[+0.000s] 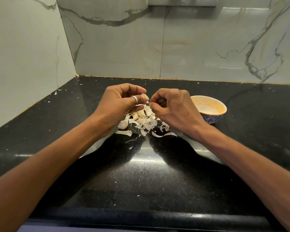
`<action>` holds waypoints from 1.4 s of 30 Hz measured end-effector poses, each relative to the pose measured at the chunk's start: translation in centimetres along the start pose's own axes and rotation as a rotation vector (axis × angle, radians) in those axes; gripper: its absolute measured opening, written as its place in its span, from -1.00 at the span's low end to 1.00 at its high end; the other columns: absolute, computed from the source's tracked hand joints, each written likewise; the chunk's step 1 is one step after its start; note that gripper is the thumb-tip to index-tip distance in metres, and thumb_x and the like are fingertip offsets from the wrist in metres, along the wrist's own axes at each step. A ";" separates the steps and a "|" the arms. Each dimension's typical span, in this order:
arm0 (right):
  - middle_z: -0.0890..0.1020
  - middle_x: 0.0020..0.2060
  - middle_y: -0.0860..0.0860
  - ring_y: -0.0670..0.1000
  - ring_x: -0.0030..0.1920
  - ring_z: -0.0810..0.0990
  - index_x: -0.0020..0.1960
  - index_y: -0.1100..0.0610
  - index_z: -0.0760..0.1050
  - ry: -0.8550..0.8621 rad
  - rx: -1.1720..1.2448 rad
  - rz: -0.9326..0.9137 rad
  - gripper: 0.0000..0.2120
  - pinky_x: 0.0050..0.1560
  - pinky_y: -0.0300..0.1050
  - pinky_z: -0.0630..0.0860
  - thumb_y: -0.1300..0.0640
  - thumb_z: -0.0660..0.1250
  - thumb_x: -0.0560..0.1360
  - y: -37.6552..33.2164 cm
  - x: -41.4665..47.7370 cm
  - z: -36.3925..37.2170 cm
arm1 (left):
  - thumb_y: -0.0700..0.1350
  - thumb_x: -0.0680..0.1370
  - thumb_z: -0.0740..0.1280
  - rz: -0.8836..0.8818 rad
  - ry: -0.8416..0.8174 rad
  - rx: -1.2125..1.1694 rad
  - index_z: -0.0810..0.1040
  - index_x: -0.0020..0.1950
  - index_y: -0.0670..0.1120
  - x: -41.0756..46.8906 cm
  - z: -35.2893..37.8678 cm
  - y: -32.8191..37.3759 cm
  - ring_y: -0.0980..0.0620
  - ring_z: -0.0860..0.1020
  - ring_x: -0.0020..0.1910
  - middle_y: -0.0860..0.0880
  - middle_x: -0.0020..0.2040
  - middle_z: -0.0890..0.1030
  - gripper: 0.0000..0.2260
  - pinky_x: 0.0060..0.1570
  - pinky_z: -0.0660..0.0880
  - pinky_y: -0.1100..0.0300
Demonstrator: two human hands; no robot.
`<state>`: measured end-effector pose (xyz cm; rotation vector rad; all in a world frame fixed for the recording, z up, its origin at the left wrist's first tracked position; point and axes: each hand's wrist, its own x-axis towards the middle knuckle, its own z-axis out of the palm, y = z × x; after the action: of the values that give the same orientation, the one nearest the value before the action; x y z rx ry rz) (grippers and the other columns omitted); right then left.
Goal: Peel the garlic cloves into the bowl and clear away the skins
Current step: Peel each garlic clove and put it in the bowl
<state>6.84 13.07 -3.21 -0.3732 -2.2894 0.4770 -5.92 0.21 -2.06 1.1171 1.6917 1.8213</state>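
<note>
My left hand (122,101), with a ring on one finger, pinches a garlic clove (144,96) between thumb and fingertips above the counter. Close to its right, my right hand (171,106) has its fingers curled and pinches at the clove's skin. Below both hands lies a pile of papery skins (146,123) mixed with a few unpeeled cloves (122,125). The bowl (214,106), orange inside and blue-patterned outside, stands just right of my right hand; its inside is partly hidden by that hand.
The black speckled countertop (141,178) runs to a marble-tiled wall at the back and another on the left, forming a corner. Tiny skin flakes (57,92) are scattered along the left wall. The counter's front edge lies near the frame's bottom.
</note>
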 end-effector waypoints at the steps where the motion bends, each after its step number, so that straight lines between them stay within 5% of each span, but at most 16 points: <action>1: 0.70 -0.25 -0.05 -0.09 -0.26 0.69 -0.03 0.12 0.69 0.001 0.029 0.003 -0.89 -0.15 -0.03 0.65 0.24 0.39 0.51 0.0 0.0 -0.2 | -0.31 0.51 0.46 0.006 -0.001 0.007 0.65 0.11 -0.23 0.0 0.0 0.0 0.01 0.70 -0.06 -0.20 -0.04 0.71 -0.82 -0.01 0.66 0.16; 10: 0.73 -0.09 0.19 0.02 -0.14 0.74 0.10 0.25 0.63 -0.109 0.612 0.244 -0.86 -0.14 -0.16 0.65 0.26 0.46 0.56 -0.8 0.3 -0.6 | -0.22 0.44 0.55 0.131 0.007 0.149 0.69 0.04 -0.17 0.1 -0.3 -0.4 0.07 0.70 -0.12 -0.07 -0.12 0.73 -0.81 -0.07 0.63 0.23; 19: 0.74 -0.11 0.16 0.10 -0.10 0.76 0.07 0.24 0.65 -0.084 0.568 0.205 -0.87 0.05 0.01 0.69 0.29 0.49 0.52 -0.1 0.6 -0.5 | -0.17 0.50 0.52 0.262 0.048 0.338 0.72 0.03 -0.15 0.1 -0.2 -0.9 0.02 0.73 -0.17 -0.07 -0.17 0.73 -0.87 -0.07 0.69 0.02; 24: 0.76 -0.13 0.09 0.06 -0.11 0.76 0.04 0.11 0.69 -0.077 0.503 0.159 -0.88 0.06 0.02 0.69 0.29 0.46 0.56 0.1 0.6 -0.2 | -0.17 0.53 0.48 0.392 0.091 0.475 0.73 0.01 -0.10 0.0 -0.1 -1.0 0.14 0.71 -0.24 0.02 -0.22 0.72 -0.92 -0.16 0.68 0.12; 30: 0.73 -0.10 0.18 0.04 -0.15 0.75 0.11 0.22 0.62 -0.050 0.589 0.232 -0.86 -0.01 -0.08 0.69 0.32 0.44 0.55 0.0 0.6 -0.2 | -0.19 0.55 0.45 0.618 0.089 0.678 0.72 0.04 -0.13 -0.2 -0.1 -1.2 0.31 0.62 -0.21 0.13 -0.22 0.65 -0.91 -0.18 0.42 0.55; 36: 0.69 -0.08 0.33 -0.02 -0.23 0.71 0.09 0.37 0.58 -0.038 0.763 0.312 -0.85 -0.12 -0.24 0.64 0.37 0.43 0.54 -0.6 0.4 -0.4 | -0.15 0.59 0.40 0.711 0.117 0.804 0.69 0.02 -0.15 -0.1 -0.1 -1.5 0.16 0.57 -0.19 0.02 -0.15 0.68 -0.89 -0.14 0.39 0.53; 39: 0.69 -0.09 0.32 0.03 -0.18 0.70 0.11 0.40 0.58 -0.066 0.810 0.340 -0.83 -0.07 -0.18 0.68 0.37 0.43 0.53 -0.8 0.3 -0.1 | -0.11 0.60 0.37 0.699 0.128 0.800 0.66 0.02 -0.15 0.0 -0.1 -1.6 0.11 0.60 -0.22 0.01 -0.15 0.67 -0.87 -0.17 0.50 0.30; 42: 0.69 -0.16 0.24 0.03 -0.20 0.69 0.12 0.42 0.57 -0.078 0.882 0.376 -0.82 -0.05 -0.14 0.68 0.38 0.43 0.53 -0.7 0.4 -0.1 | -0.16 0.59 0.36 0.655 0.142 0.729 0.65 0.01 -0.15 0.1 0.1 -1.5 0.13 0.59 -0.25 0.04 -0.19 0.65 -0.91 -0.19 0.48 0.38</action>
<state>6.55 12.63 -2.55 -0.3250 -1.8380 1.6192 -6.24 0.56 -3.48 2.0763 2.3656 1.6525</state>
